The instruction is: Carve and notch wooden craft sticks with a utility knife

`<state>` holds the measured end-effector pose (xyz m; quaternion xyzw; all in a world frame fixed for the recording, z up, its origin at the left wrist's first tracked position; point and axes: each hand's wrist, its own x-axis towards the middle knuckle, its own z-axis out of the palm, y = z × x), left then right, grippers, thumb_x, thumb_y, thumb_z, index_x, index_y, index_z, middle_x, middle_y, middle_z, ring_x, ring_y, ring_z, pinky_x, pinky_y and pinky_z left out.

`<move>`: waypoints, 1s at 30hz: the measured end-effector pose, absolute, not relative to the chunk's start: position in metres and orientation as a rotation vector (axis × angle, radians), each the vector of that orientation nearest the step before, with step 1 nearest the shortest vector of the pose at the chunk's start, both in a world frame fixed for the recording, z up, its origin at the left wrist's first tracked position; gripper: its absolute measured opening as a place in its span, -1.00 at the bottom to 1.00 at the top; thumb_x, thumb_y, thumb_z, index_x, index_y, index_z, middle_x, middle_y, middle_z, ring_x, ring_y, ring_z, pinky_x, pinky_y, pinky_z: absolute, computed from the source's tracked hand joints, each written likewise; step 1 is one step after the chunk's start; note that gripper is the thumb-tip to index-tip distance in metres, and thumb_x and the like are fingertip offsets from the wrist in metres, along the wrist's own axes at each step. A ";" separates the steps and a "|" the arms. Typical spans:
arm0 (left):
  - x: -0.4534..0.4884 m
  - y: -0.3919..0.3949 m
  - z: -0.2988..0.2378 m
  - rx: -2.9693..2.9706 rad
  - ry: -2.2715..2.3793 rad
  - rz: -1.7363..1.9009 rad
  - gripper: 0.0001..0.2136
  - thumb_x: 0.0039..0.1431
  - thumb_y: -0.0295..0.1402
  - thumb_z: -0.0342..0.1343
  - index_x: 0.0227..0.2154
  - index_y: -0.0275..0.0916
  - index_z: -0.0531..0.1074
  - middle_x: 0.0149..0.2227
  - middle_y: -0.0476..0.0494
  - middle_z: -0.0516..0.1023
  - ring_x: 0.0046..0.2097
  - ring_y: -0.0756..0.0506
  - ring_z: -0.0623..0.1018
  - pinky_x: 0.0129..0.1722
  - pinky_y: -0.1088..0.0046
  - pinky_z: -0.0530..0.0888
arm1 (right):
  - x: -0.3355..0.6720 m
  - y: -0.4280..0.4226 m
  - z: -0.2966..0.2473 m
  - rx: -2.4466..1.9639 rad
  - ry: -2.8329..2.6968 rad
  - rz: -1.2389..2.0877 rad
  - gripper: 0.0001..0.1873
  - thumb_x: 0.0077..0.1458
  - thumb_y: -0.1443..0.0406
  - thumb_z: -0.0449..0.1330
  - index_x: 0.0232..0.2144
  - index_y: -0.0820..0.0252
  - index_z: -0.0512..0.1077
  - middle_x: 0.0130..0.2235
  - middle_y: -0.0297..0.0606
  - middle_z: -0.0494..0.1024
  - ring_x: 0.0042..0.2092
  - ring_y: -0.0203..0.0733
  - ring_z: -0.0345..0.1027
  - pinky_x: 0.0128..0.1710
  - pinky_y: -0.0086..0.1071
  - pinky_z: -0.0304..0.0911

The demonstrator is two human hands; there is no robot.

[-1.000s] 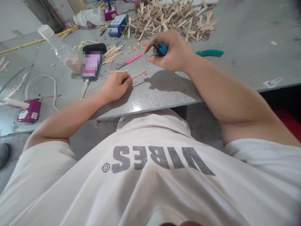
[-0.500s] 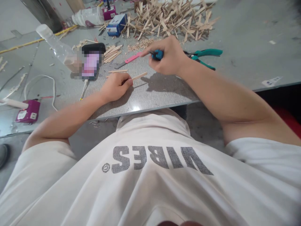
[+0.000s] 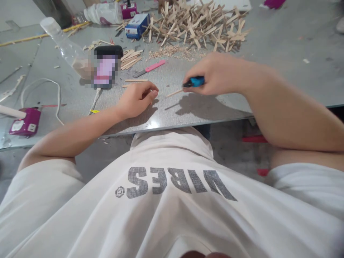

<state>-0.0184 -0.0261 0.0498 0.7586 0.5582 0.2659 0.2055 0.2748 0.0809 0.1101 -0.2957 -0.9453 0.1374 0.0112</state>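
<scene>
The right hand [image 3: 215,73] is closed around a small blue-handled tool with a dark tip [image 3: 194,82], held above the surface near its front edge. A thin, pale wooden stick [image 3: 174,93] juts out beside that tip, slanting down to the left; whether the tool or the fingertips pinch it, I cannot tell from where I stand. The left hand [image 3: 139,98] rests by the front edge of the grey tabletop [image 3: 279,43], fingers curled, thumb and forefinger slightly apart, with nothing visible between them.

Just beyond it lie two flat, pale wooden strips [image 3: 136,80], and farther back a pink-handled craft knife [image 3: 156,66]. A tangled heap of crossed wooden sticks [image 3: 199,27] stands towards the back edge.

I'd judge the step in hand to be handling that one stick with the tool. The next move seems to call for a steady right wrist and care with the stick's free end.
</scene>
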 end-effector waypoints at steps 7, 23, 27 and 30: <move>-0.019 -0.021 0.045 2.144 1.573 0.750 -0.81 0.50 -0.26 0.17 -0.18 -0.17 0.64 -0.34 -0.09 0.65 -0.24 -0.15 0.62 -0.13 0.30 0.49 | 0.334 0.060 0.108 -1.119 -3.150 0.306 -0.82 0.33 0.21 0.27 -0.16 0.01 0.70 -0.13 -0.13 0.80 -0.13 0.16 0.63 -0.09 -0.03 0.42; -0.023 -0.022 0.050 2.153 1.622 0.713 -0.77 0.49 -0.21 0.11 -0.24 -0.13 0.60 -0.38 -0.11 0.64 -0.26 -0.16 0.59 -0.18 0.28 0.47 | 0.255 0.142 0.109 -1.317 -3.023 -0.093 -0.81 0.54 0.28 0.27 -0.13 0.22 0.65 -0.24 -0.07 0.69 -0.13 -0.04 0.46 -0.09 -0.16 0.26; -0.024 -0.021 0.049 2.140 1.633 0.727 -0.77 0.49 -0.21 0.12 -0.25 -0.13 0.62 -0.38 -0.12 0.65 -0.22 -0.19 0.63 -0.14 0.25 0.51 | 0.268 0.120 0.120 -1.319 -2.964 0.035 -0.88 0.50 0.29 0.32 -0.08 0.21 0.66 -0.21 -0.07 0.70 -0.18 -0.02 0.45 -0.15 -0.15 0.25; -0.022 -0.020 0.048 2.132 1.647 0.722 -0.78 0.48 -0.23 0.13 -0.25 -0.12 0.63 -0.37 -0.13 0.66 -0.18 -0.21 0.67 -0.10 0.22 0.53 | 0.277 0.092 0.117 -1.175 -3.120 0.321 -0.91 0.44 0.31 0.35 -0.19 0.13 0.66 -0.29 -0.19 0.70 -0.29 -0.07 0.42 -0.20 -0.17 0.26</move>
